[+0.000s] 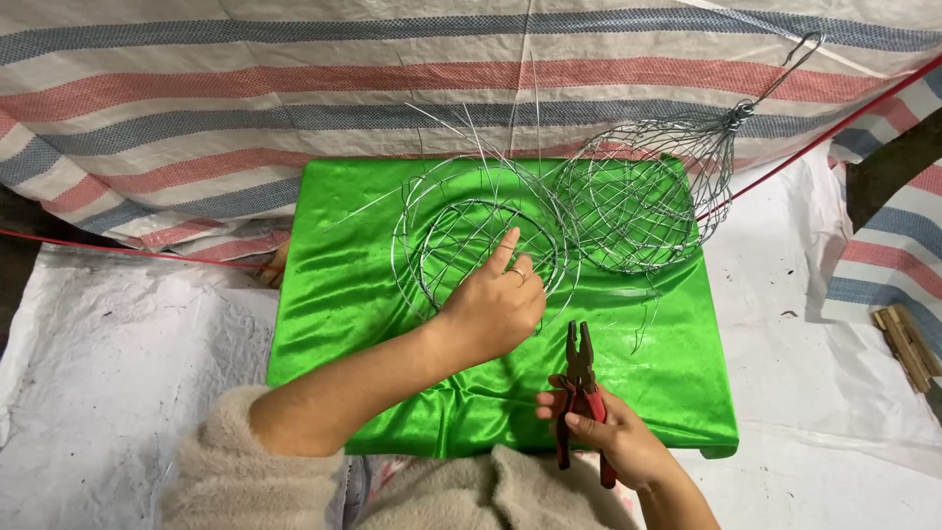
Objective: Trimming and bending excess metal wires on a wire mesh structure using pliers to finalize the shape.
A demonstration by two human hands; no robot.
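My left hand (496,299) rests on an unfinished wire basket frame (461,221) made of round silver wire hoops with loose wire ends sticking up; its fingers touch the wires. My right hand (613,437) grips red-handled pliers (581,388), jaws pointing away from me, near the front edge of the green cloth. A finished wire basket (648,191) with a twisted neck and hook lies on its side at the right of the frame.
A bright green satin cloth (334,285) covers a low table. Striped red, blue and white tarpaulin (196,108) hangs behind. White plastic sheeting (98,363) covers the ground. A red cord (834,123) runs diagonally at right. Wooden pieces (908,344) lie far right.
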